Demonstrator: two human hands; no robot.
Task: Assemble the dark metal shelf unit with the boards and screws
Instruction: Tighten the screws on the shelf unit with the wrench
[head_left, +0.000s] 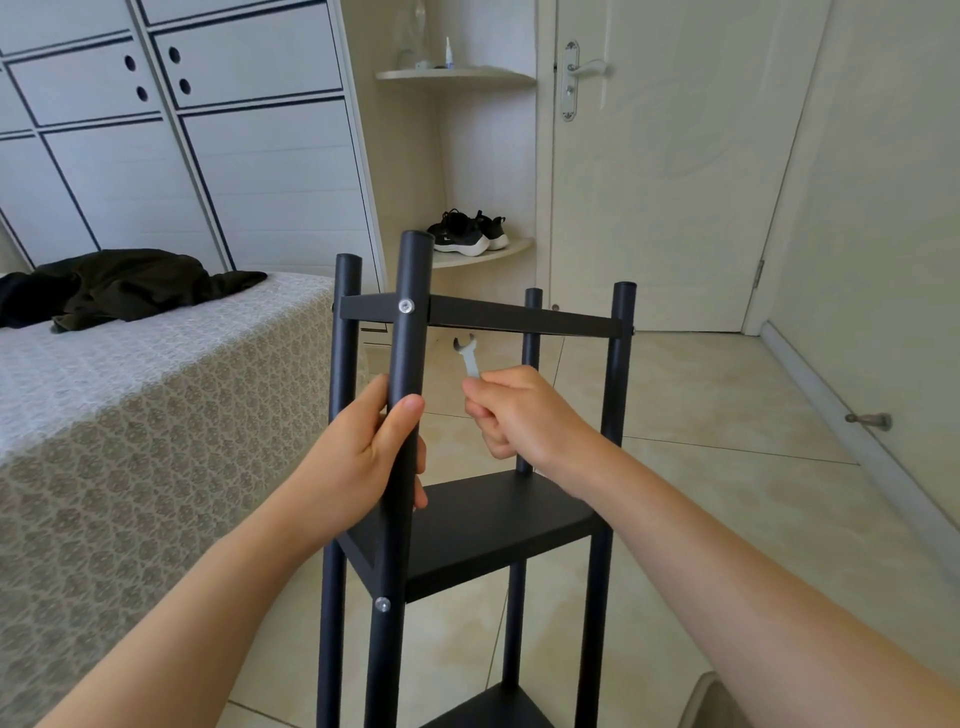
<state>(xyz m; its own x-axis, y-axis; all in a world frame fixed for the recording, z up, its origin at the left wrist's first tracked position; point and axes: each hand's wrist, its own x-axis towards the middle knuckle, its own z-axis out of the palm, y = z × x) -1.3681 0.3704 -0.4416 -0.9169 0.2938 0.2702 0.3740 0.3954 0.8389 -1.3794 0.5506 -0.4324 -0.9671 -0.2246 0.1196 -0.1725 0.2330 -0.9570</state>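
Note:
The dark metal shelf unit stands upright on the tiled floor in front of me, with several round poles. A top board sits near the pole tops, and a middle board lies lower down. A silver screw shows in the nearest pole at the top board, and another screw at the middle board. My left hand grips the nearest pole between the two boards. My right hand holds a small white wrench, its open jaw pointing up just under the top board.
A bed with a patterned cover stands close on the left, with dark clothing on it. A closed door and corner shelves holding black shoes are behind. A doorstop sticks out of the right wall's skirting.

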